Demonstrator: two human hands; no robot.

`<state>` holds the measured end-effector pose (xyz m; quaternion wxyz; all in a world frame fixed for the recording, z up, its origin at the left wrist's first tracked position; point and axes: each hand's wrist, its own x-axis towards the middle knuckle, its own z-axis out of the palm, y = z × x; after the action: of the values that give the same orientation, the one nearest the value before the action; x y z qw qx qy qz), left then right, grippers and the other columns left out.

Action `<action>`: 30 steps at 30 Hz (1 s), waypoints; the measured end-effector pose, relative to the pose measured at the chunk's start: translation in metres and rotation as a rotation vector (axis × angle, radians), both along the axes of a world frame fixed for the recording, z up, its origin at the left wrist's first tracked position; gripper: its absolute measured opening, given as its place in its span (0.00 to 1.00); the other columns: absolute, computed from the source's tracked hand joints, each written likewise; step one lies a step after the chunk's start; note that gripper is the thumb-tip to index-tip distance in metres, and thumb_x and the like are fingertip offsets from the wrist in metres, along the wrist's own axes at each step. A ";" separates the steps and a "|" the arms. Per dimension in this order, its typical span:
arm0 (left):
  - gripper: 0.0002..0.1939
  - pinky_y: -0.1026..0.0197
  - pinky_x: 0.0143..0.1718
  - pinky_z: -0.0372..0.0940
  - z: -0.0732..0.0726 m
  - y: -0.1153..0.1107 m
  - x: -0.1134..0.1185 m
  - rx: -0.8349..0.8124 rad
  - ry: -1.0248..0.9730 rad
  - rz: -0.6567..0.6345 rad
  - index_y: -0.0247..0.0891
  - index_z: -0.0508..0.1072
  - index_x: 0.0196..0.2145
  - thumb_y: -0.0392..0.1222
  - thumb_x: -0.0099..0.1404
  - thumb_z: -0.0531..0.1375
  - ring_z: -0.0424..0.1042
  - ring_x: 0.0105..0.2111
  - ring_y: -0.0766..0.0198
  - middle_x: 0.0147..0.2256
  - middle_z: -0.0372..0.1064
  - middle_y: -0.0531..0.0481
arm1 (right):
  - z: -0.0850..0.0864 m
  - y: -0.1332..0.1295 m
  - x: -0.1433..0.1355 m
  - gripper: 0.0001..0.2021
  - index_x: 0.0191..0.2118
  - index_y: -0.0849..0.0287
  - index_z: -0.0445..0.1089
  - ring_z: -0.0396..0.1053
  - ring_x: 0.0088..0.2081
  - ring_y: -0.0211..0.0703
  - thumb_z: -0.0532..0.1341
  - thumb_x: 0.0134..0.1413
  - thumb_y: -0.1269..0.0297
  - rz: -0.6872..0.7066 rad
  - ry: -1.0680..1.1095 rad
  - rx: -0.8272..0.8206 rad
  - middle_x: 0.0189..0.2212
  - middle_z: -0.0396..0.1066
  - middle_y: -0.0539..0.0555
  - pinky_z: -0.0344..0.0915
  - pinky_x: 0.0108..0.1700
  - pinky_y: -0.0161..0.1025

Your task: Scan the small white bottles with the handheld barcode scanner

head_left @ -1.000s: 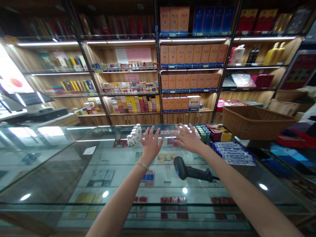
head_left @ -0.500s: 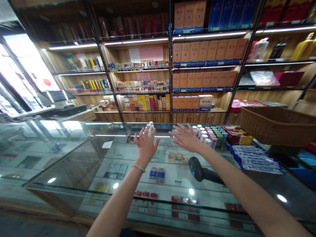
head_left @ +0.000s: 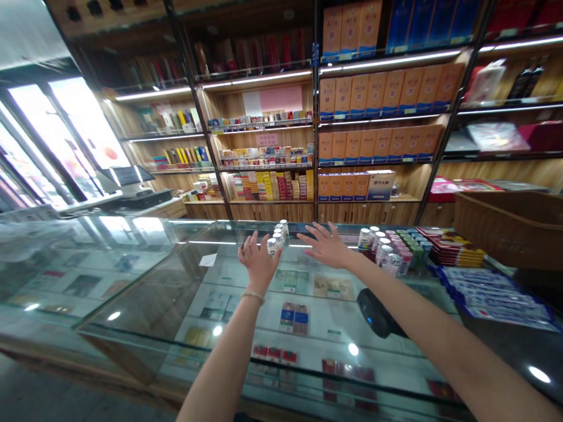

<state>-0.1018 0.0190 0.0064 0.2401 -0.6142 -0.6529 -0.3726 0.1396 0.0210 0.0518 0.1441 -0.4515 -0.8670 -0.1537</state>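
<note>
Both hands hover over the glass counter [head_left: 246,287]. My left hand [head_left: 259,264] has its fingers spread, with a short row of small white-capped bottles [head_left: 278,235] just beyond and right of its fingertips. It holds nothing; whether it touches the nearest bottle I cannot tell. To the right, my right hand [head_left: 325,246] is stretched out flat, fingers apart and pointing left, between that row and more white-capped bottles [head_left: 384,252]. A black scanner [head_left: 373,313] lies on the glass below my right forearm, which partly hides it.
Pink and green rolls [head_left: 409,243], red-and-yellow packs [head_left: 457,249] and blue-white packets [head_left: 497,296] sit at the right, near a brown basket [head_left: 505,228]. A white paper [head_left: 208,259] lies left. Stocked shelves [head_left: 314,164] stand behind the counter.
The view has shifted left, so most things appear further right. The row of bottles by my left hand now shows more fully. Both hands remain open.
</note>
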 end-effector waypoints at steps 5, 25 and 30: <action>0.26 0.33 0.66 0.42 -0.013 0.002 -0.003 -0.044 0.017 0.019 0.42 0.72 0.56 0.56 0.64 0.62 0.55 0.66 0.41 0.67 0.58 0.35 | -0.006 0.010 -0.013 0.27 0.72 0.43 0.51 0.43 0.73 0.57 0.44 0.72 0.47 0.018 -0.010 -0.046 0.73 0.49 0.57 0.36 0.70 0.69; 0.23 0.28 0.63 0.49 -0.032 0.014 -0.013 -0.179 -0.022 0.096 0.44 0.78 0.50 0.59 0.64 0.63 0.53 0.67 0.40 0.68 0.54 0.35 | -0.016 0.059 -0.086 0.28 0.70 0.45 0.56 0.38 0.74 0.58 0.50 0.70 0.46 0.136 -0.054 -0.074 0.75 0.42 0.57 0.33 0.70 0.69; 0.16 0.27 0.63 0.47 -0.028 0.012 -0.012 -0.206 -0.020 0.081 0.45 0.81 0.43 0.56 0.64 0.64 0.52 0.67 0.40 0.67 0.56 0.38 | -0.017 0.058 -0.087 0.27 0.68 0.43 0.59 0.38 0.74 0.58 0.52 0.68 0.45 0.142 -0.062 -0.064 0.75 0.43 0.56 0.33 0.70 0.69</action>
<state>-0.1139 0.0311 -0.0217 0.1840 -0.6049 -0.7144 -0.2998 0.0522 0.0793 0.0350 0.1130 -0.3882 -0.9054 -0.1294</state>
